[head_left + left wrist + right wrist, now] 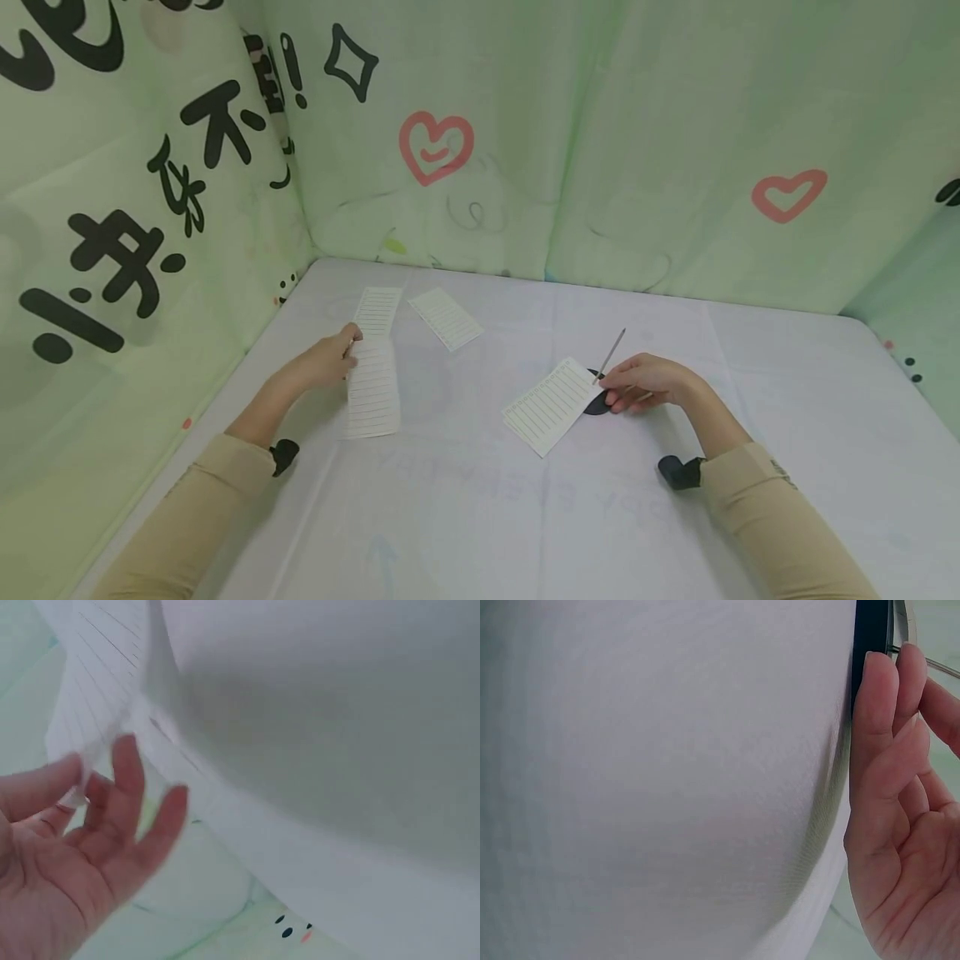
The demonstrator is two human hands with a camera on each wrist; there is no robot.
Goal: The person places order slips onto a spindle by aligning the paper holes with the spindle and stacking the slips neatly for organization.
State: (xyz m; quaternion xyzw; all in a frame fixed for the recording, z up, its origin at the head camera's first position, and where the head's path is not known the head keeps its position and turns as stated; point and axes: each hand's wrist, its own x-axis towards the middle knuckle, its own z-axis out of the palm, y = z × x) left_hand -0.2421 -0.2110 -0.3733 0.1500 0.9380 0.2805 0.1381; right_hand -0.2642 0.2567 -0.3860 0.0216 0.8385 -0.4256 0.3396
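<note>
On the left in the head view, my left hand pinches the side edge of a lined paper slip. Its raised edge shows between thumb and fingers in the left wrist view, the other fingers spread. Another lined slip lies just beyond it, partly overlapped. At the right, my right hand pinches the corner of a tilted lined slip beside a thin metal spike. This spike stands on a round black base, partly hidden by paper and fingers. Other right fingertips touch the base's edge.
A further lined slip lies flat near the back of the white-covered table. Pale green curtains with black lettering and pink hearts hang behind and at the sides. Black straps are on both wrists.
</note>
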